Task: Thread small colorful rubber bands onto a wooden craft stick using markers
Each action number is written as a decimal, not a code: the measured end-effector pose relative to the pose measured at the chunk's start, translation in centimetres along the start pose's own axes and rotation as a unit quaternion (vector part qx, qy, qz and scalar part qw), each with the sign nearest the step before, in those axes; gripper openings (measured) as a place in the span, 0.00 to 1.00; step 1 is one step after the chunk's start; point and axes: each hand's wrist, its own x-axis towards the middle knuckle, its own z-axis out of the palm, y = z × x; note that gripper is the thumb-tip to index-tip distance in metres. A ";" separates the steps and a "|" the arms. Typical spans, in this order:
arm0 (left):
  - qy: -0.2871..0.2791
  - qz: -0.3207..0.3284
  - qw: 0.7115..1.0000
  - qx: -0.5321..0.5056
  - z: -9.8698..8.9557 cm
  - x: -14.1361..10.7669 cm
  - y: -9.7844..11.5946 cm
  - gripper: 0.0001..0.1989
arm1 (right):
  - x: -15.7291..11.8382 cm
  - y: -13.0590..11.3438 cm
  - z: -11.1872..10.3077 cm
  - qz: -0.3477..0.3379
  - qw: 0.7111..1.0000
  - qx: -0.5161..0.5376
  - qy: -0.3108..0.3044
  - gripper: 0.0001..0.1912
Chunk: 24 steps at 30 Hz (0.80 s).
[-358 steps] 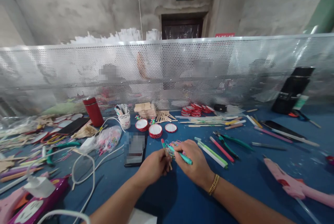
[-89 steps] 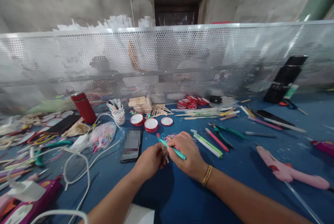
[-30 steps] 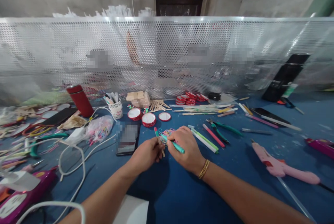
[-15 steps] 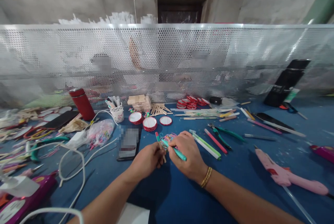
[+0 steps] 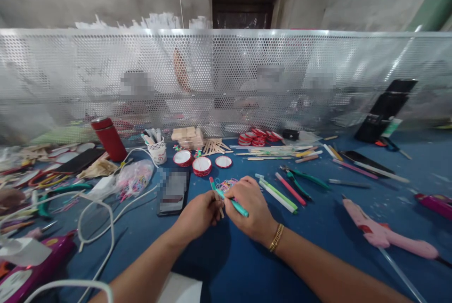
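My left hand (image 5: pixel 199 213) pinches a small wooden craft stick (image 5: pixel 212 182) whose top end is coloured red and green. In my right hand (image 5: pixel 253 205), a teal marker (image 5: pixel 240 208) is held like a pen, its tip against or very close to the stick. Behind the fingers lies a pile of small coloured bands (image 5: pixel 226 184), partly hidden by my right hand. Just right of that hand are a white-and-green marker (image 5: pixel 280 195) and a pink-red marker (image 5: pixel 291 189). A dark phone (image 5: pixel 173 192) rests left of my left hand.
Round red-rimmed pieces (image 5: pixel 202 166) and wooden sticks (image 5: pixel 216 145) lie farther back, before a perforated metal screen (image 5: pixel 240 58). Green-handled pliers (image 5: pixel 300 180) and a pink glue gun (image 5: pixel 384 232) are rightward. White cable (image 5: pixel 113 218) loops at left, near a blurred hand-like shape (image 5: pixel 12 199) at the edge.
Both hands keep their grips, and the marker has shifted slightly at the stick. The camera view has moved a little. A blurred hand-like shape now shows at the far left edge.
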 end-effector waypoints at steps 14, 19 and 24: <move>-0.004 0.003 1.000 -0.011 0.0 0.2 -0.1 0.12 | 0.2 -0.1 -0.2 0.006 1.000 -0.012 0.021 0.04; -0.003 0.003 1.000 -0.016 0.1 0.1 -0.1 0.11 | 0.1 0.0 -0.1 -0.005 1.000 -0.002 0.014 0.02; -0.004 0.002 1.000 -0.016 0.0 0.1 0.0 0.11 | 0.1 0.0 0.0 0.000 1.000 0.005 0.015 0.03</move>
